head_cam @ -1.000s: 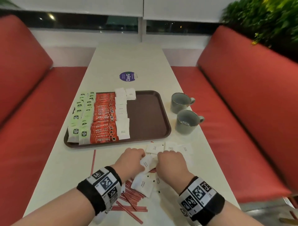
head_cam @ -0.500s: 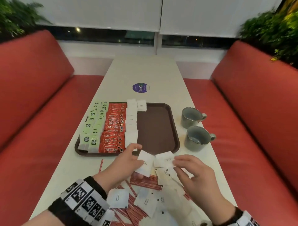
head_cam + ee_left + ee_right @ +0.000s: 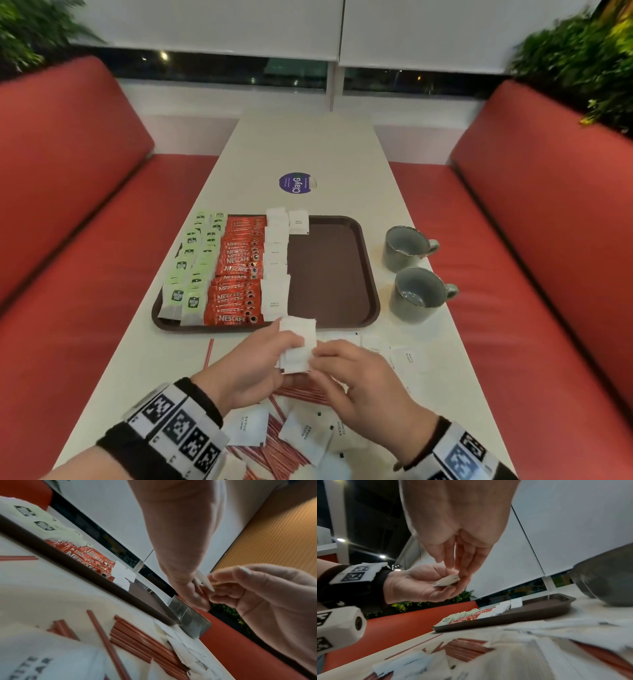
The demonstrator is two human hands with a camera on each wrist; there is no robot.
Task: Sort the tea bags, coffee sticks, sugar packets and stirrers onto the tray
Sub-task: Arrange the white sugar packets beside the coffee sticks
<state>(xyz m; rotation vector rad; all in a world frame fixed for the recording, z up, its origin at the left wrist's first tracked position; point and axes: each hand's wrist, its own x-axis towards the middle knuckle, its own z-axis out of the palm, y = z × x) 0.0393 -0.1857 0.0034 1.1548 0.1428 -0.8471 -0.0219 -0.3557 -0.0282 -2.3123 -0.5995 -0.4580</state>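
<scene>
Nearest, on the white worktop (image 3: 113,363): loose sugar packets (image 3: 305,433), white, lying flat over a scatter of red stirrers (image 3: 301,393), with more packets to the right near the tray's near edge. Packets judged very light, thin and limp, the paper somewhat slick, so a stack may slide apart; best pinched by an edge, several squared together. Stirrers judged light, stiff and narrow, lying flat and awkward to lift singly; likely easier gathered as a bundle. Above these: left hand (image 3: 250,370), palm turned up and inward, fingers and thumb curled around a small held stack of packets (image 3: 297,344), raised clear of the worktop just short of the tray. Right hand (image 3: 363,387), back up, wrist bent down, fingertips pinching the stack's right edge, apparently adding to it or squaring it. Beyond: brown tray (image 3: 371,274), long side running near to far; tea bags (image 3: 191,270) in the left column, coffee sticks (image 3: 236,274) next, a column of sugar packets beside those, right half bare. Right of the tray, apart from it: two grey mugs (image 3: 418,294). Far: a round purple sticker (image 3: 295,182) on the worktop.
</scene>
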